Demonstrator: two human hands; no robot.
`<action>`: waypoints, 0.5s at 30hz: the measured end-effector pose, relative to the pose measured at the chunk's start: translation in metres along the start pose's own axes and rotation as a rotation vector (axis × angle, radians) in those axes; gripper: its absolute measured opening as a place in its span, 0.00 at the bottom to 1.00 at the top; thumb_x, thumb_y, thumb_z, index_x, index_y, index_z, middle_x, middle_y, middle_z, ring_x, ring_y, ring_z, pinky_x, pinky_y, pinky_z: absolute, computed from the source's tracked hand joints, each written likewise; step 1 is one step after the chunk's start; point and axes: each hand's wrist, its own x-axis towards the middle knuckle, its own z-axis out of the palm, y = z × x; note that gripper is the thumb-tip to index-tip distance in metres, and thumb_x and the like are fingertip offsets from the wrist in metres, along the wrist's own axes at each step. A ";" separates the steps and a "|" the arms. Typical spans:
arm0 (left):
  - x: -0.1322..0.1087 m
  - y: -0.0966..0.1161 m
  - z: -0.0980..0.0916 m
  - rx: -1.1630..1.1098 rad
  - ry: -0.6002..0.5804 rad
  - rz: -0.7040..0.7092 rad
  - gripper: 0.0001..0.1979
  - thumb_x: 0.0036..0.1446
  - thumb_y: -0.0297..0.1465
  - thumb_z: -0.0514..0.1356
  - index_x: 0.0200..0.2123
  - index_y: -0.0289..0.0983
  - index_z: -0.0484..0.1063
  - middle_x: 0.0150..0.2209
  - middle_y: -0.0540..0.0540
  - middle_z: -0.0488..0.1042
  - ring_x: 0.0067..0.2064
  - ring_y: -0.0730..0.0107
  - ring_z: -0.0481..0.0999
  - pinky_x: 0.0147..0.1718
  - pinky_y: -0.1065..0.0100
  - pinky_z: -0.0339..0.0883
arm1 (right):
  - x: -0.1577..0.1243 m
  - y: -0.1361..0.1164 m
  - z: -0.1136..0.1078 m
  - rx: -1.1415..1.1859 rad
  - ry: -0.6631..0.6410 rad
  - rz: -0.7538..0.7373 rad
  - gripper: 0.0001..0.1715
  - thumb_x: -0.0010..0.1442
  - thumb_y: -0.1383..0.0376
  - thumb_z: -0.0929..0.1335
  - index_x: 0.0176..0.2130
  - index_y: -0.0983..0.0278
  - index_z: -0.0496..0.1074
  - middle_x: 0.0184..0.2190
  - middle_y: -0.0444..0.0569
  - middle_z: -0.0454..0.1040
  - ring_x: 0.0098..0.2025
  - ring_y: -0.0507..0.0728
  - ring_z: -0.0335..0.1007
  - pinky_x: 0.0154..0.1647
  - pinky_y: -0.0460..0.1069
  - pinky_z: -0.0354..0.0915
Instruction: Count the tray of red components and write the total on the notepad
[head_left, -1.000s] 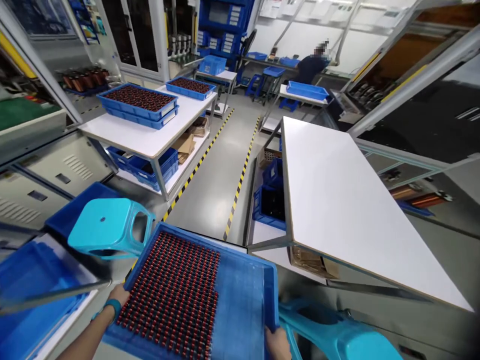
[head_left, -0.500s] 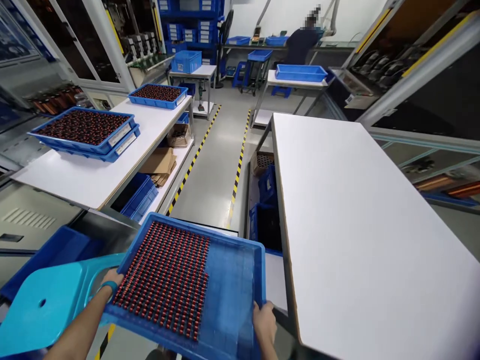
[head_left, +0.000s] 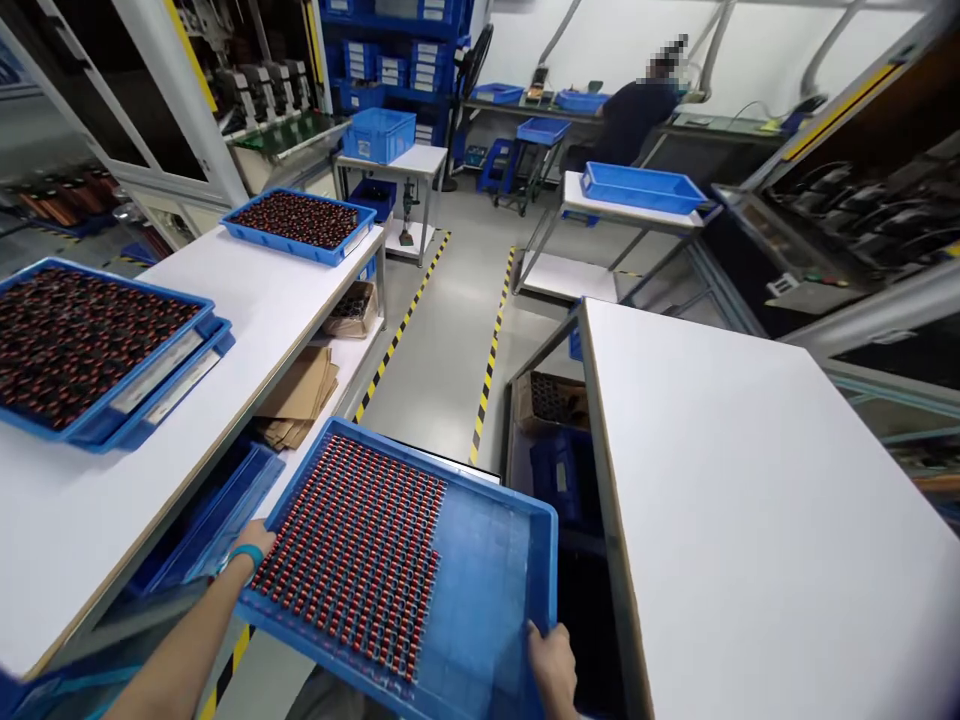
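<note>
I carry a shallow blue tray in front of me, held level above the aisle floor. Rows of small red-brown coil parts fill its left two thirds; the right strip is bare. My left hand, with a teal wristband, grips the tray's left edge. My right hand grips its near right corner. The tray hangs between two white tables.
Left white table bears stacked blue trays of coils and another filled tray. Right white table has a bare top. Blue bins and cardboard sit beneath both. Yellow-black floor tape lines the aisle. A person works at the far bench.
I have walked forward along the aisle with the tray. The teal stools have dropped out of view and the left table with stacked trays is now beside me.
</note>
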 end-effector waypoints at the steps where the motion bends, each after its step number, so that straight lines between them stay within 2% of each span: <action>1: 0.018 0.024 -0.009 0.006 -0.005 0.007 0.09 0.59 0.33 0.57 0.38 0.32 0.70 0.36 0.46 0.74 0.41 0.65 0.74 0.43 0.61 0.67 | 0.016 -0.021 -0.011 -0.004 -0.009 0.016 0.20 0.64 0.59 0.56 0.46 0.72 0.63 0.41 0.68 0.73 0.44 0.67 0.73 0.39 0.54 0.66; 9: 0.146 0.211 -0.074 0.051 -0.029 0.014 0.09 0.59 0.34 0.58 0.38 0.32 0.71 0.38 0.46 0.73 0.42 0.64 0.74 0.42 0.60 0.68 | 0.144 -0.177 -0.101 0.007 -0.065 0.084 0.22 0.63 0.59 0.57 0.48 0.73 0.65 0.44 0.66 0.73 0.47 0.67 0.71 0.39 0.53 0.66; 15: 0.234 0.367 -0.120 0.022 0.035 0.048 0.09 0.58 0.33 0.59 0.36 0.32 0.72 0.34 0.47 0.74 0.39 0.66 0.75 0.41 0.62 0.69 | 0.242 -0.300 -0.177 0.027 -0.025 0.084 0.23 0.63 0.58 0.56 0.48 0.74 0.64 0.43 0.67 0.73 0.46 0.69 0.71 0.41 0.55 0.66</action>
